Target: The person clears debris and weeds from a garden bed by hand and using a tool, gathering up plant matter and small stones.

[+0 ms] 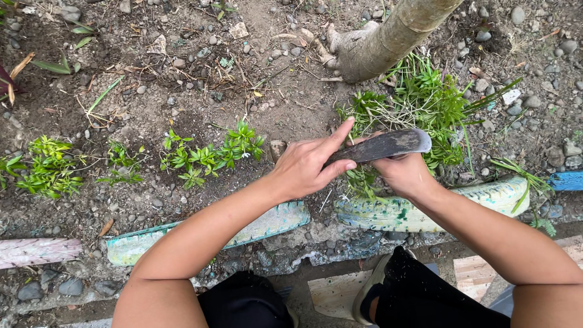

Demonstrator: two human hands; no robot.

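My right hand [405, 173] grips the handle end of a dark, flat metal blade [388, 144] held level above the soil. My left hand [306, 165] rests its fingers and thumb on the blade's near end, index finger pointing up along it. Beneath and behind the blade lies a loose bunch of pulled green plants [425, 103] with pale roots, beside a tree trunk [379, 42]. A row of small green seedlings [206, 155] stands in the dirt to the left of my left hand.
Painted half-buried tyres [267, 222] edge the bed along the near side, with another tyre [486, 197] on the right. Stones and pebbles scatter over the soil. More small plants [48, 167] grow at far left. My knees and a shoe [367, 294] are below.
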